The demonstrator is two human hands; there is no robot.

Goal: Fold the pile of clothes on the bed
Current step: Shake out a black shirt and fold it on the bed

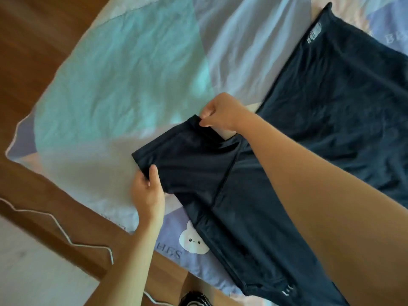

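Note:
A dark navy T-shirt (331, 111) lies spread flat on the bed, reaching from the top right to the bottom middle of the head view. Its short sleeve (187, 151) sticks out to the left. My left hand (148, 193) pinches the sleeve's lower corner between thumb and fingers. My right hand (220, 111) grips the sleeve's upper corner at the hem, its forearm crossing over the shirt's body. A printed label (314, 34) shows near the shirt's far edge.
The bed sheet (123, 74) is patterned in teal, lilac and white, with a white cartoon cloud (193, 240) and lettering near the front edge. A wooden bed frame (72, 217) and wooden floor (33, 40) lie to the left. A white cable (64, 235) runs along the frame.

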